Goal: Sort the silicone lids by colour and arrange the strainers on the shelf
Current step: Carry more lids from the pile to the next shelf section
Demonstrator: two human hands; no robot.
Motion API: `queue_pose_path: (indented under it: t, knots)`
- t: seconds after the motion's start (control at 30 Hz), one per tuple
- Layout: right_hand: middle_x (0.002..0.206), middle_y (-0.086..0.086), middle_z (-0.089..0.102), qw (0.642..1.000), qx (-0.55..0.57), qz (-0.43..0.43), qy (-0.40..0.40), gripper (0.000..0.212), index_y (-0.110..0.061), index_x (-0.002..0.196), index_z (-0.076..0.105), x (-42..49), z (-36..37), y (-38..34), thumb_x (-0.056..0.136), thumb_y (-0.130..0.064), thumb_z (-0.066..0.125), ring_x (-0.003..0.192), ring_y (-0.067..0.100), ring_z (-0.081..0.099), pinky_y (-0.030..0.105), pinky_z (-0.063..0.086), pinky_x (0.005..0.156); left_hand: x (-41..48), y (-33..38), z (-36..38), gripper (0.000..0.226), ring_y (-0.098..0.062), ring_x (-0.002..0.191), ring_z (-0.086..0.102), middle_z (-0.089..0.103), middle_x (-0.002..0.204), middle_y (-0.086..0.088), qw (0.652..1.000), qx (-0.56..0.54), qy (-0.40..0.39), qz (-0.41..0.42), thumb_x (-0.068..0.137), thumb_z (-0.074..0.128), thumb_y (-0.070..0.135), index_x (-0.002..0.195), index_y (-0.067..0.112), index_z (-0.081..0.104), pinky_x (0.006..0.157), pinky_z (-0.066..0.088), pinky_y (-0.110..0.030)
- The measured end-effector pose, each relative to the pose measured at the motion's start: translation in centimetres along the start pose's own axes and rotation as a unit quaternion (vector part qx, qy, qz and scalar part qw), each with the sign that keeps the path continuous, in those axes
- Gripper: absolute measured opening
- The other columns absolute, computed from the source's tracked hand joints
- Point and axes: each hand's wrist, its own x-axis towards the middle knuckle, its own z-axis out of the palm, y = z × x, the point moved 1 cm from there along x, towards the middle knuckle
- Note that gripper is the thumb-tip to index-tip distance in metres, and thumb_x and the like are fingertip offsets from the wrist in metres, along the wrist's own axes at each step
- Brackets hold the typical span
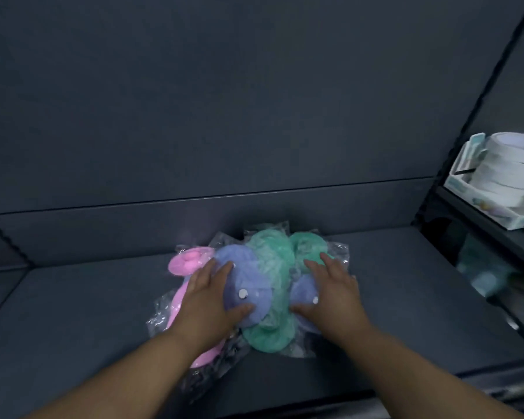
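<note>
The shelf (406, 297) is a dark grey board, matt and smooth; the back panel (224, 101) behind it has the same finish. Near the shelf's middle, the pink lid (183, 264), lilac lid (242, 276) and green lids (273, 261) look like soft, matt silicone. Clear plastic wrapping (161, 313) covers them, glossy and crinkled, with small highlights. A white sticker (242, 294) on the lilac lid looks smooth. Beyond the shelf's right edge, white tape rolls (508, 167) look matt and papery, in a pale cardboard box (466, 182).
</note>
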Motion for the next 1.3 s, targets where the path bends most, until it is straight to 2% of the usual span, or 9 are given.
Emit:
queue_pose_path:
  t: [0.1,0.17,0.3,0.43,0.6,0.73,1.0,1.13,1.3]
  knots:
    - [0.152,-0.006,0.029,0.997,0.001,-0.022,0.07,0.065,-0.035,0.138,0.042,-0.9,-0.4,-2.4,0.075,-0.046,0.057,0.142,0.019,0.023,0.049,0.012,0.115,-1.4,-0.9,-1.2,0.088,-0.018,0.145,0.01,0.013,0.157,0.003,0.999,-0.009,0.038,-0.007,0.072,0.059,0.07,0.146,0.036,0.026,0.116,0.012,-0.028]
    - [0.137,-0.002,0.05,0.993,0.041,-0.051,0.103,0.06,-0.029,0.122,0.059,-1.9,-0.2,-4.7,0.066,-0.046,0.047,0.128,0.024,0.046,0.052,0.029,0.11,-2.8,-2.4,-2.4,0.08,-0.018,0.142,0.019,0.02,0.156,0.002,0.997,-0.009,0.07,-0.015,0.077,0.065,0.057,0.145,0.033,0.031,0.114,0.015,-0.026]
    - [0.114,-0.001,0.065,0.983,0.082,-0.145,0.074,0.046,-0.023,0.11,0.066,-4.1,1.3,-10.7,0.069,-0.04,0.055,0.1,0.024,0.063,0.037,0.05,0.092,-7.1,-6.9,-5.5,0.091,-0.021,0.143,0.019,0.024,0.155,-0.004,0.996,0.018,0.067,-0.049,0.067,0.049,0.069,0.146,0.027,0.032,0.115,0.012,-0.025]
    - [0.123,-0.002,0.061,0.98,0.049,-0.19,-0.024,0.048,-0.027,0.124,0.057,-7.8,4.0,-18.3,0.078,-0.037,0.063,0.109,0.019,0.057,0.029,0.043,0.096,-13.0,-13.6,-9.5,0.077,-0.02,0.144,0.015,0.019,0.156,-0.003,0.99,0.079,0.057,-0.106,0.084,0.055,0.058,0.148,0.027,0.024,0.118,0.012,-0.028]
    - [0.145,-0.007,0.039,0.954,-0.026,-0.274,-0.122,0.065,-0.029,0.143,0.035,-13.9,9.5,-29.1,0.086,-0.056,0.052,0.133,0.014,0.037,0.03,0.03,0.111,-23.5,-23.3,-15.4,0.081,-0.02,0.143,0.021,0.023,0.155,0.0,0.967,0.158,0.06,-0.19,0.08,0.05,0.068,0.147,0.03,0.024,0.116,0.017,-0.031]
    - [0.151,-0.006,0.03,0.921,-0.057,-0.336,-0.19,0.072,-0.03,0.146,0.027,-19.5,14.6,-39.2,0.085,-0.064,0.047,0.138,0.017,0.029,0.035,0.026,0.114,-34.0,-31.2,-20.4,0.08,-0.021,0.141,0.024,0.026,0.154,0.001,0.939,0.191,0.08,-0.274,0.08,0.052,0.067,0.146,0.031,0.026,0.114,0.021,-0.035]
    - [0.137,-0.004,0.042,0.856,-0.06,-0.469,-0.208,0.07,-0.034,0.137,0.037,-28.6,22.0,-57.1,0.077,-0.067,0.052,0.13,0.021,0.039,0.037,0.033,0.107,-49.7,-42.5,-27.6,0.08,-0.022,0.141,0.023,0.022,0.155,-0.001,0.882,0.194,0.112,-0.415,0.082,0.049,0.066,0.147,0.031,0.021,0.115,0.022,-0.037]
    - [0.124,-0.007,0.048,0.845,-0.042,-0.495,-0.198,0.062,-0.034,0.125,0.044,-28.9,24.6,-63.0,0.073,-0.065,0.053,0.118,0.019,0.048,0.034,0.04,0.097,-51.3,-46.5,-29.3,0.076,-0.022,0.142,0.021,0.021,0.155,0.001,0.874,0.182,0.125,-0.433,0.084,0.047,0.065,0.148,0.033,0.02,0.114,0.02,-0.037]
    - [0.126,-0.008,0.047,0.851,-0.006,-0.491,-0.186,0.059,-0.029,0.129,0.046,-24.5,27.9,-69.0,0.079,-0.06,0.051,0.119,0.016,0.046,0.034,0.038,0.1,-48.3,-52.6,-32.3,0.077,-0.02,0.143,0.018,0.019,0.157,0.002,0.873,0.174,0.126,-0.438,0.085,0.045,0.066,0.149,0.031,0.019,0.115,0.019,-0.037]
